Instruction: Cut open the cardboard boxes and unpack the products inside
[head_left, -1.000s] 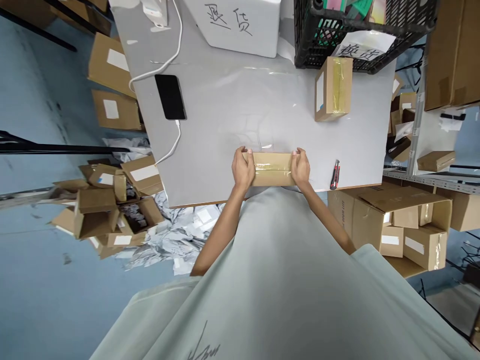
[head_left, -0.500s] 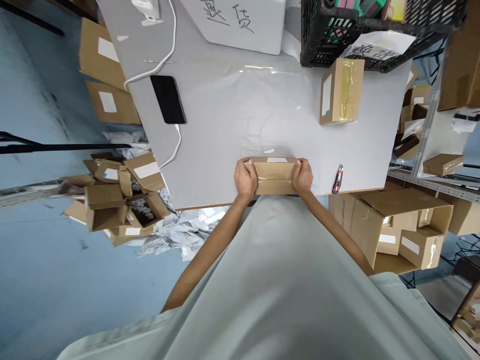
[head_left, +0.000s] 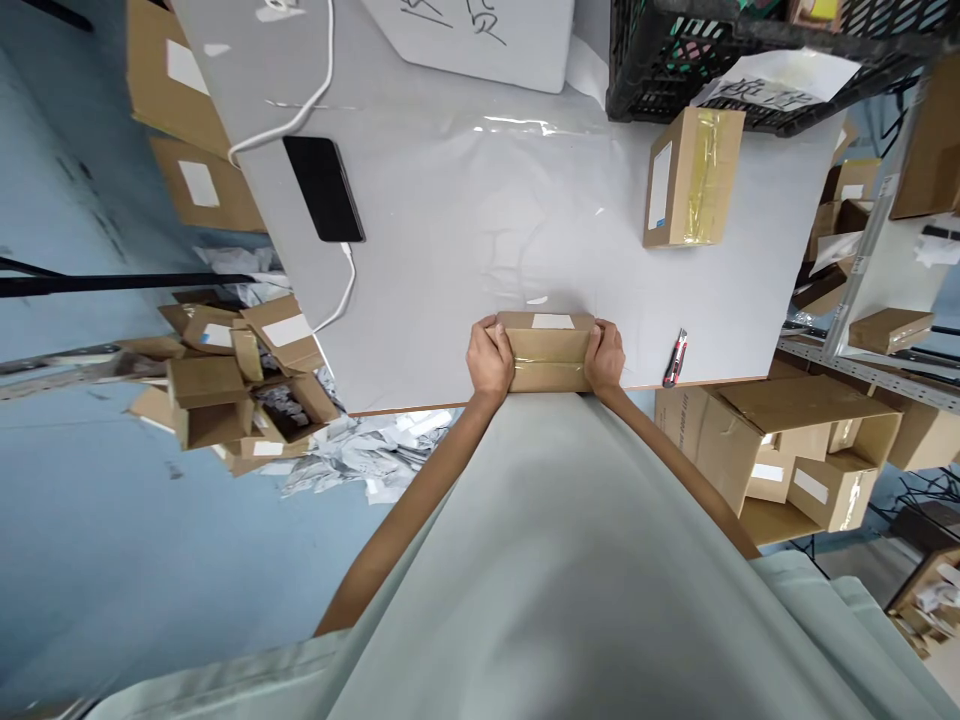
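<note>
A small taped cardboard box (head_left: pixel 551 352) is held at the table's front edge, close to my body. Clear tape runs across the side facing me, and part of a white label shows on its far side. My left hand (head_left: pixel 491 357) is closed around the box's left end, and my right hand (head_left: pixel 604 355) grips the right end. To the right of my right hand lies a red and black box cutter (head_left: pixel 675 358). Farther back on the right stands another taped cardboard box (head_left: pixel 694 178) with a white label on its side.
On the grey table (head_left: pixel 420 250) a black phone (head_left: pixel 324 189) lies at left with a white cable. A black plastic crate (head_left: pixel 652 60) stands at the back right. An open carton (head_left: pixel 705 430) holding boxes is below right. Cardboard boxes (head_left: pixel 206 390) and crumpled paper lie left.
The small box has tilted slightly, so more of its upper and label side shows. Both hands keep their hold. The view has shifted a little.
</note>
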